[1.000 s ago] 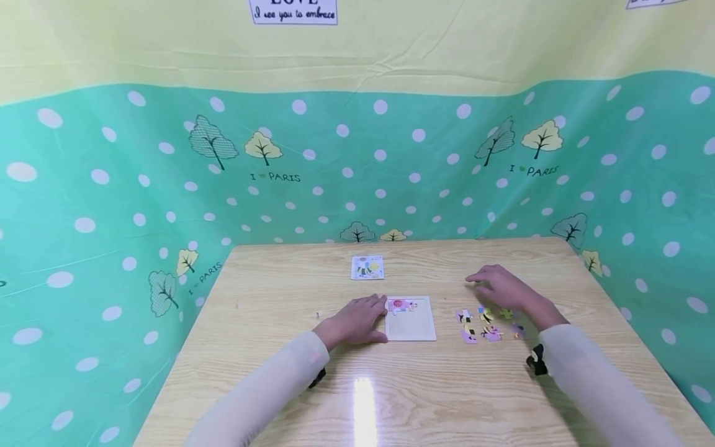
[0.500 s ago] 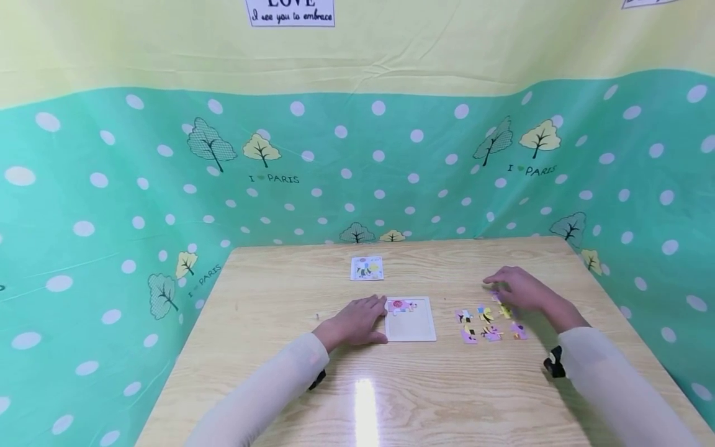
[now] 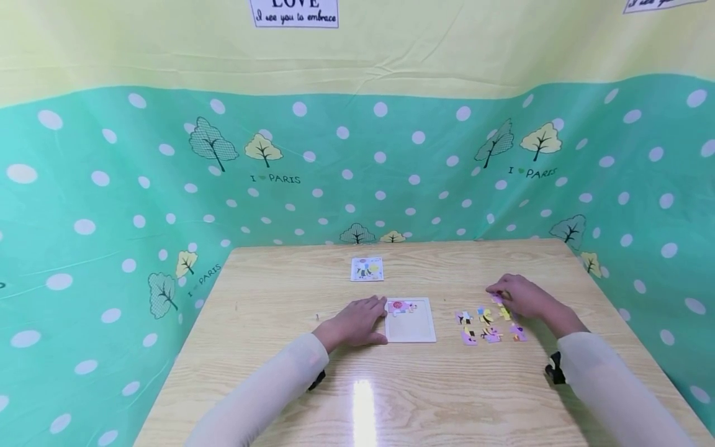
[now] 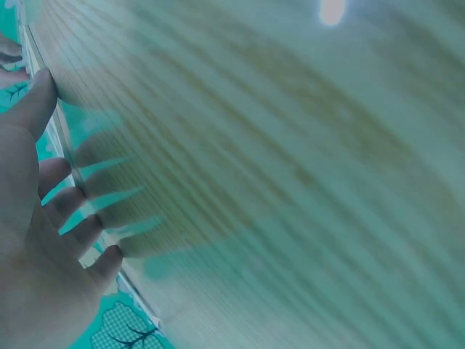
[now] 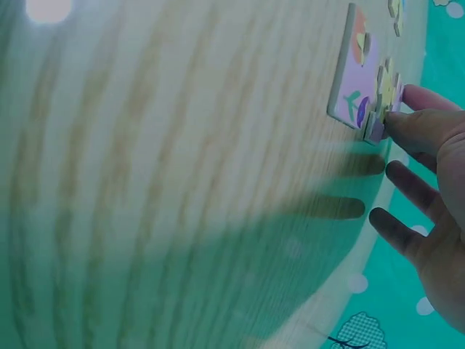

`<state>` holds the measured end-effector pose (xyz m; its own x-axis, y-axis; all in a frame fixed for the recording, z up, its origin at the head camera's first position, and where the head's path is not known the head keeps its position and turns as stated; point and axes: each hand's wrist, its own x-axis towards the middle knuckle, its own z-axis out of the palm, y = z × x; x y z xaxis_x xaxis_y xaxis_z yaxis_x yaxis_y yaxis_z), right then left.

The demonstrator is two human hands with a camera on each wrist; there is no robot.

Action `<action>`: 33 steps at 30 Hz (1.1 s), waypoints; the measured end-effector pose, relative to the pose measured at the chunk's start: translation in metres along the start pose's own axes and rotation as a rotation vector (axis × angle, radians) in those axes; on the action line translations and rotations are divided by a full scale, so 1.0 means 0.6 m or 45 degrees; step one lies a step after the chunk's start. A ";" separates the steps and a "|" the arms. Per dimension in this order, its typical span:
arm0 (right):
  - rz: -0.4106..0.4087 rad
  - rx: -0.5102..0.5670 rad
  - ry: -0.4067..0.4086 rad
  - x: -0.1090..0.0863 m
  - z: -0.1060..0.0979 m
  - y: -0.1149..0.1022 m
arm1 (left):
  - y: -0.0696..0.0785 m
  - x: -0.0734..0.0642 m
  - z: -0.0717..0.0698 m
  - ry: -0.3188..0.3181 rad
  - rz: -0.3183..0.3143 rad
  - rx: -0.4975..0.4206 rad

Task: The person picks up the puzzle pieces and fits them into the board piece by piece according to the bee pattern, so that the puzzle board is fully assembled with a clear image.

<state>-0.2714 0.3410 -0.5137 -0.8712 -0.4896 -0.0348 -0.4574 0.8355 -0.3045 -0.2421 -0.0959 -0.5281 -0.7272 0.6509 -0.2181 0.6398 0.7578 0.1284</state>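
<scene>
My left hand (image 3: 359,320) lies at the left edge of a square puzzle board (image 3: 410,328), its fingertips and thumb touching that side. A few joined pieces (image 3: 401,307) with a pink and red picture fill the board's upper left. In the left wrist view the hand's fingers (image 4: 81,231) are spread on the table. To the right, several loose pieces with bee-like yellow and black prints (image 3: 485,315) lie in a cluster. Over its far right side, my right hand (image 3: 524,297) pinches a pink puzzle piece (image 3: 496,298) with thumb and index finger; the other fingers extend loosely.
A small picture card (image 3: 367,269) showing a bee lies behind the board. The wooden table (image 3: 279,279) ends at a green dotted curtain (image 3: 335,174). A tiny scrap (image 3: 317,317) sits left of the board. Light glares on the table's front (image 3: 363,410).
My right hand has moved right and slightly toward me, from behind the loose pieces to the far right one, its fingers closing down there. My left hand has stayed at the board.
</scene>
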 end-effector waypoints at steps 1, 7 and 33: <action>-0.012 -0.009 0.003 0.000 0.000 0.000 | 0.000 0.000 0.000 0.001 0.001 -0.001; -0.030 -0.077 0.030 -0.002 0.003 0.003 | 0.003 -0.003 -0.005 -0.002 -0.002 -0.011; -0.029 0.027 0.063 0.024 0.011 -0.042 | 0.005 -0.003 -0.006 -0.007 -0.022 -0.014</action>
<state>-0.2714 0.3113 -0.5130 -0.8688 -0.4948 0.0191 -0.4734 0.8187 -0.3249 -0.2399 -0.0946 -0.5237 -0.7367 0.6375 -0.2255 0.6243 0.7694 0.1353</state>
